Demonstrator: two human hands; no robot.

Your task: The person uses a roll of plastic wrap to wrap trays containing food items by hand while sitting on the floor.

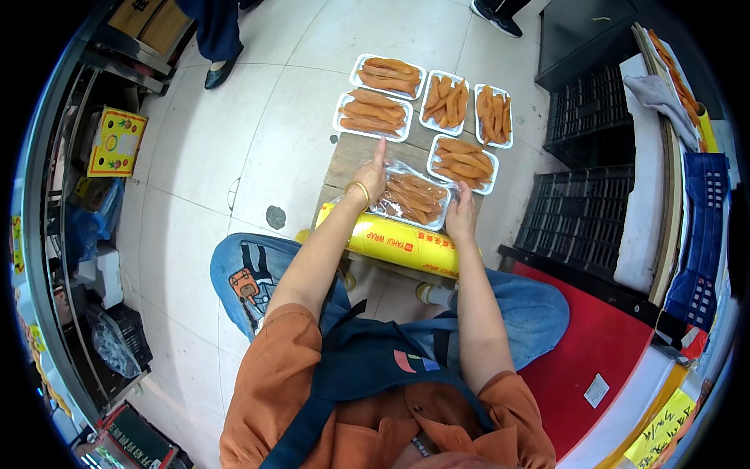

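Observation:
A white foam tray of orange-brown dried strips (415,198), possibly dried sweet potato, lies on a low wooden board or stool (351,170) before me, with clear cling film (404,176) stretched over it. My left hand (371,179) is at the tray's left end, index finger pointing away, touching the film. At the right end, my right hand (462,212) has its fingers and thumb on the film's edge. Just nearer to me lies a yellow roll of cling film (398,240), partly behind my forearms. Whether the film is still joined to the roll cannot be seen.
Several filled trays stand beyond my hands, among them a back-left tray (388,76) and a right-hand tray (463,163). Black plastic crates (574,211) stack at right. A shelf with a yellow carton (117,142) runs along the left. Another person's shoe (223,69) stands on the tiles.

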